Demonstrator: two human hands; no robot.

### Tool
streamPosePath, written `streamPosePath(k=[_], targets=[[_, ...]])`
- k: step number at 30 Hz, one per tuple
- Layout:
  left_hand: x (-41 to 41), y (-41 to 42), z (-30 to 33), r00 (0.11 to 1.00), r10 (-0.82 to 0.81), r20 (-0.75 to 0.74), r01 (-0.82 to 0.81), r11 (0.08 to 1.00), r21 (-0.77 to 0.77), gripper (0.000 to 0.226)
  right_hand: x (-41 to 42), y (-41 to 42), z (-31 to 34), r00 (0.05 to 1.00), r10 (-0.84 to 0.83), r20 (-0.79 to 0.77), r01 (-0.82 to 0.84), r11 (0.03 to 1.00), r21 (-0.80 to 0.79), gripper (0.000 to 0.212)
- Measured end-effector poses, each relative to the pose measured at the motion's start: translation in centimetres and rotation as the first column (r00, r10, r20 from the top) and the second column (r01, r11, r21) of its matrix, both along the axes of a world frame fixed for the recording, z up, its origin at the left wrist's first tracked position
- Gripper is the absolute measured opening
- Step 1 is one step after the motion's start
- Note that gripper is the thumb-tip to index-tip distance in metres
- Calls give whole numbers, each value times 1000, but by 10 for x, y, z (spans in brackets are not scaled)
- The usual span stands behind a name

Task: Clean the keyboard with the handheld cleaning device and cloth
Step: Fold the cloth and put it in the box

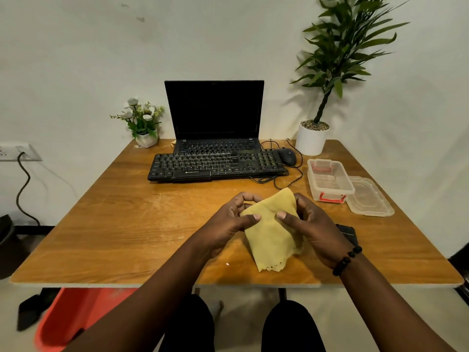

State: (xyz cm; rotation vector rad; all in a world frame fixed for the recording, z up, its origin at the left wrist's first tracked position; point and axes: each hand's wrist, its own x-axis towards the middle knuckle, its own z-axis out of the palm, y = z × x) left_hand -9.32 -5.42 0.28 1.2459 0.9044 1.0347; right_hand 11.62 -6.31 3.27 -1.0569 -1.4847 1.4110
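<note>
A yellow cloth [272, 235] hangs between both hands over the near middle of the wooden table [114, 224]. My left hand [228, 224] pinches its left edge with thumb on top. My right hand [312, 227] grips its right edge and wears a black bead bracelet. The black keyboard [215, 165] lies further back, in front of an open laptop [215, 115], untouched. A dark object [347, 233] lies on the table just behind my right wrist, mostly hidden; I cannot tell whether it is the cleaning device.
A black mouse [288, 156] with its cable sits right of the keyboard. A clear plastic box [330, 179] with red clips and its lid [370, 196] lie at the right. A white potted plant [312, 138] and a small flower pot [146, 138] stand at the back.
</note>
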Motion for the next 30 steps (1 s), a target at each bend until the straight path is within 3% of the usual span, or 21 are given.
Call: streamPosePath(k=[2, 6, 10, 12, 16, 18, 23, 27, 30], targets=[[1, 0, 2, 1000, -7, 3, 8, 999, -46, 18, -1, -1, 0, 999, -26, 22, 24, 997, 68, 23], [5, 7, -2, 1000, -6, 19, 11, 956, -294, 53, -4, 1, -5, 997, -29, 68, 21, 992, 121, 14], [5, 10, -6, 998, -50, 48, 65, 906, -417, 22, -6, 1, -14, 991, -25, 132, 4, 988, 153, 10], [2, 10, -6, 987, -116, 110, 154, 885, -439, 20, -7, 2, -16, 985, -28, 172, -2, 985, 171, 8], [-5, 10, -4, 965, -224, 133, 260, 870, -420, 37, -8, 4, -18, 978, -62, 200, 25, 983, 181, 8], [-6, 12, -4, 967, -240, 84, 254, 882, -397, 28, -7, 5, -19, 978, -75, 197, 37, 981, 189, 7], [0, 13, -1, 989, -69, -128, 27, 953, -303, 9, -8, 3, -18, 979, -101, 175, 62, 975, 212, 7], [7, 14, 0, 992, 118, -43, -125, 960, -250, 12, -3, -2, -10, 980, -168, 108, 138, 960, 242, 9], [9, 15, 0, 984, 178, -8, -177, 968, -177, 15, 0, -7, -2, 992, 55, 110, -72, 985, 155, 10]])
